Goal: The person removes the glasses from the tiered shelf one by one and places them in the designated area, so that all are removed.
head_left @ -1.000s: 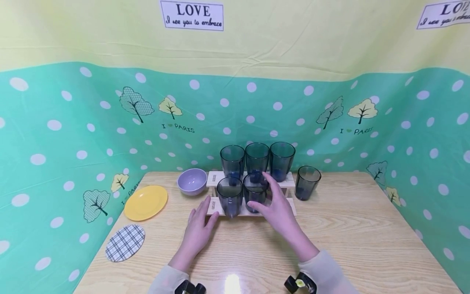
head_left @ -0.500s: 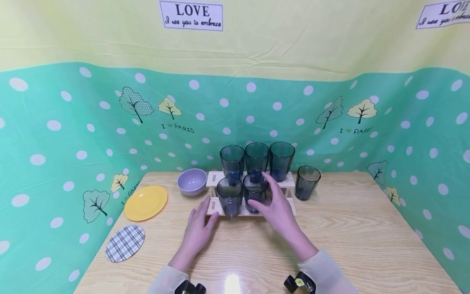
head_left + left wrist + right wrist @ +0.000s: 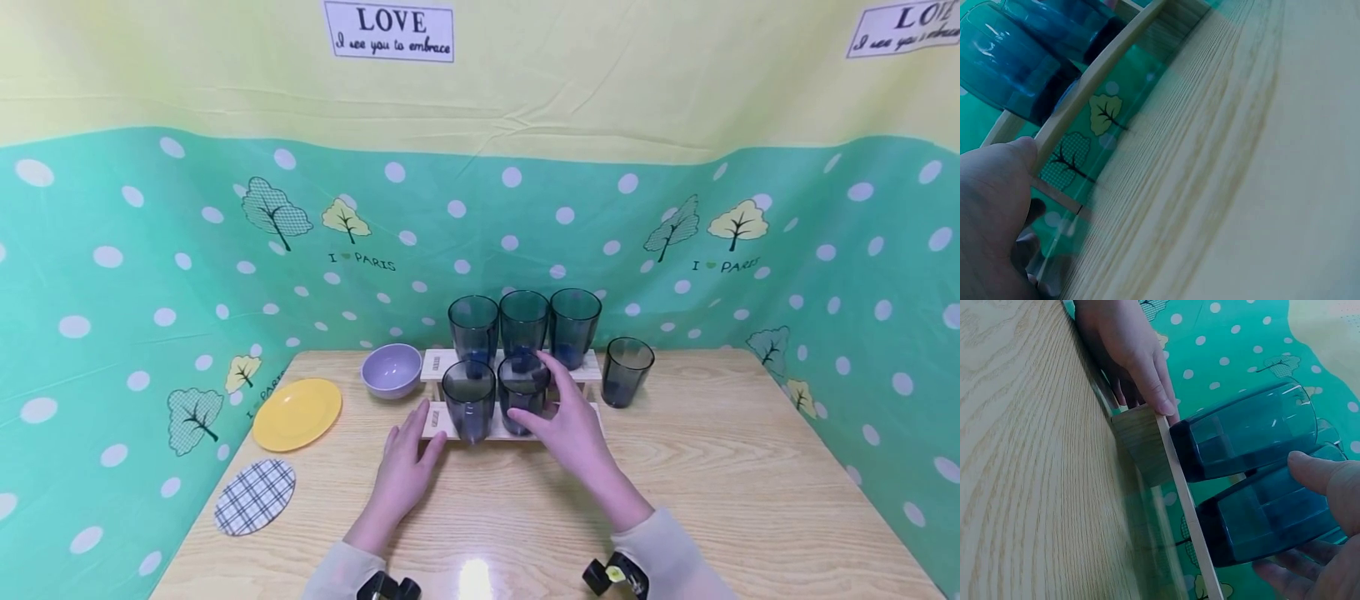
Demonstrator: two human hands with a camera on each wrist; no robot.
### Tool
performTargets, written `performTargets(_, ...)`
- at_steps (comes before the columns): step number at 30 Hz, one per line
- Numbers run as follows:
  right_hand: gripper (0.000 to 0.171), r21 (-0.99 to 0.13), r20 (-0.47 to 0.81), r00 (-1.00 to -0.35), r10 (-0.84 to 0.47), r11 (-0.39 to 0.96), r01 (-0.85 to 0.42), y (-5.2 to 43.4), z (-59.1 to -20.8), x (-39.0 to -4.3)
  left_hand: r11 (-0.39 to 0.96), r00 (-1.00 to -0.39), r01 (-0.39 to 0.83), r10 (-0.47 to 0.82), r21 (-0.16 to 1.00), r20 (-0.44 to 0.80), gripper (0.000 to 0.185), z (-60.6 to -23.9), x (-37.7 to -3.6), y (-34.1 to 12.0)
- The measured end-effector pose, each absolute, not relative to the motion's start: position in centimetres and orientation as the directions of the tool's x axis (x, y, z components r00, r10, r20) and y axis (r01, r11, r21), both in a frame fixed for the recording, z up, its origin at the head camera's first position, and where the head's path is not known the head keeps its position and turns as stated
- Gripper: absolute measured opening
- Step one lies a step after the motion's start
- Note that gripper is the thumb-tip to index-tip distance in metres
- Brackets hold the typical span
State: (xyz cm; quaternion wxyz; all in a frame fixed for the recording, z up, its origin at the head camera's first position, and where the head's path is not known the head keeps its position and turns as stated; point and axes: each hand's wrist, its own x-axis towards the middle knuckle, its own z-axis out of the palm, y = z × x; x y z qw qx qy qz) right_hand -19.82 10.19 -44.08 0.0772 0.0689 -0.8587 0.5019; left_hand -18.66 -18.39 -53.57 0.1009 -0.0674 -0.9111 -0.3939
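A two-tier wooden rack (image 3: pixel 587 372) stands at the back middle of the table. Three dark blue see-through cups (image 3: pixel 525 321) fill its upper tier, and two are on the lower tier. My right hand (image 3: pixel 561 414) curls round the right lower cup (image 3: pixel 520 392), thumb in front and fingers behind; the right wrist view shows the thumb (image 3: pixel 1325 481) on that cup (image 3: pixel 1269 519). My left hand (image 3: pixel 411 452) lies flat on the table, its fingers touching the rack's left front end (image 3: pixel 1144 440), beside the left lower cup (image 3: pixel 468 402). The left wrist view shows the hand (image 3: pixel 994 206) against the rail (image 3: pixel 1104 81).
A sixth cup (image 3: pixel 627 372) stands alone on the table right of the rack. At the left are a lilac bowl (image 3: pixel 392 369), a yellow plate (image 3: pixel 297 412) and a plaid coaster (image 3: pixel 255 496). The green dotted backdrop (image 3: pixel 150 275) walls the wooden table (image 3: pixel 712 483) on three sides.
Hardly anything: my right thumb has drawn in slightly on the right lower cup. The left hand and the cups have not moved.
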Motion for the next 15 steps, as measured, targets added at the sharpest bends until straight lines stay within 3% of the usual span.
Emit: performTargets(15, 0.103, -0.894, 0.178, -0.983, -0.041, 0.412, -0.179, 11.2, -43.5, -18.7, 0.682, -0.971, 0.202, 0.043, 0.703, 0.236, 0.071, -53.7, -18.8, -18.4)
